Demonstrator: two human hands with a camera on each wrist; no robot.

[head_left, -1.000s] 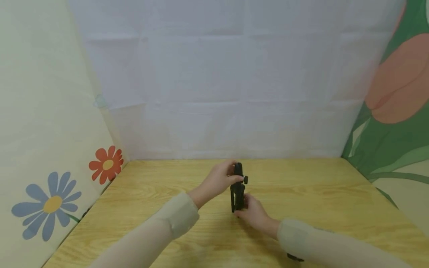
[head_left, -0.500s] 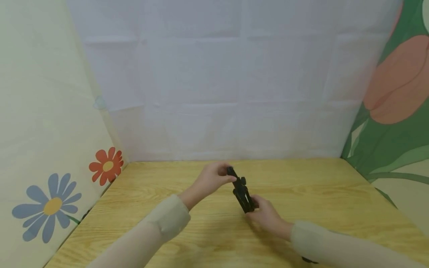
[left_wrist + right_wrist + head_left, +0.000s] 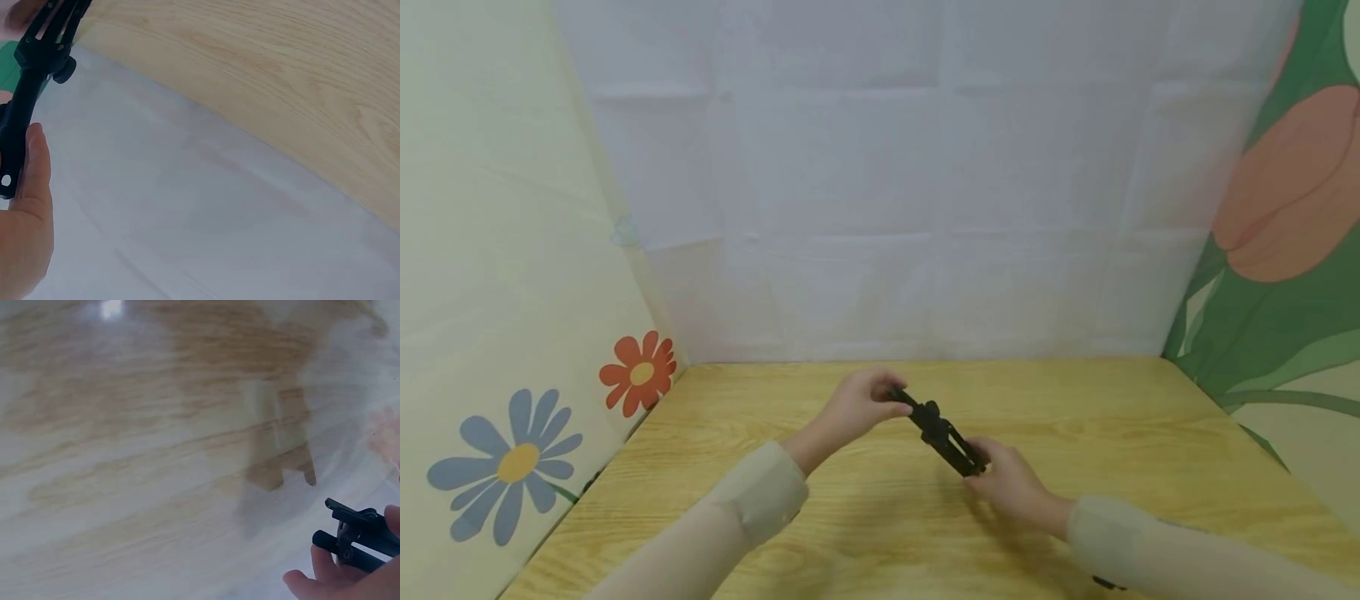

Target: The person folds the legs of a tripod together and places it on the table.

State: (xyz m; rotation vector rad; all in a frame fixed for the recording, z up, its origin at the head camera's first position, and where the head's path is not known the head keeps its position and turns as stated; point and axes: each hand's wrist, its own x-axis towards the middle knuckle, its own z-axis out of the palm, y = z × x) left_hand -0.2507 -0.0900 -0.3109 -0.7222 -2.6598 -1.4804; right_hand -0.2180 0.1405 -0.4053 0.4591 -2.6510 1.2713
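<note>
A black mini tripod (image 3: 936,428) with its legs folded together hangs slanted above the table, upper end to the left. Its upper end is pinched between the thumb and fingers of my left hand (image 3: 856,410). My right hand (image 3: 1011,487) grips the leg ends at the lower right. In the left wrist view, a round knob (image 3: 64,70) sticks out beside the joint, and a small hole shows in the end near my left thumb (image 3: 39,162). The right wrist view shows the leg tips (image 3: 337,540) poking out past my right fingers (image 3: 325,565).
A wood-grain table (image 3: 820,533) lies underneath, with shadows of the hands on it. White cloth (image 3: 850,208) hangs behind its far edge. Side panels with printed flowers stand left (image 3: 520,292) and right (image 3: 1300,333).
The tripod has tilted from nearly upright to a slant, its upper end going left and its leg ends right. My left hand moved left and slightly down; my right hand moved right.
</note>
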